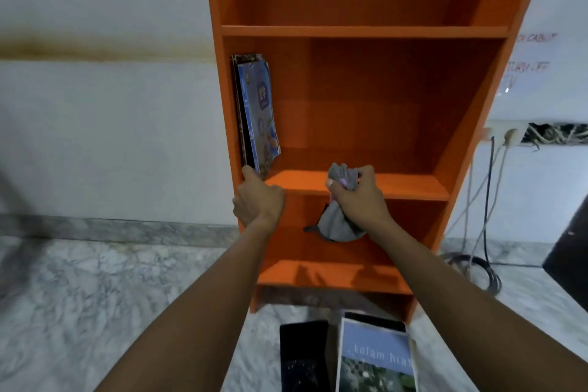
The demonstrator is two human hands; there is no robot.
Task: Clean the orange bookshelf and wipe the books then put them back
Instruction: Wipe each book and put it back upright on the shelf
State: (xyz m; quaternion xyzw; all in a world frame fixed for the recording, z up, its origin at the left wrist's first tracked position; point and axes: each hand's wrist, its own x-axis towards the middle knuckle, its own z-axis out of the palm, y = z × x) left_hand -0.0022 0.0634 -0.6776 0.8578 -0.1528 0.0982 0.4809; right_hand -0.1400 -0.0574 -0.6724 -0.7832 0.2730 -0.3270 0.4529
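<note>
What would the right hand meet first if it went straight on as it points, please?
Likely the bookshelf's back panel: the right hand, gripping a cloth, has bare shelf board ahead, though depth is unclear.

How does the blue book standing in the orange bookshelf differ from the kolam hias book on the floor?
The shelf book stands upright at the left side of the bookshelf; the floor book lies flat, cover up. The shelf book's cover is curled and ragged at its lower edge; the floor book's looks flat. The left hand is at the shelf book's base; no hand is on the floor book. Both have blue covers.
</note>
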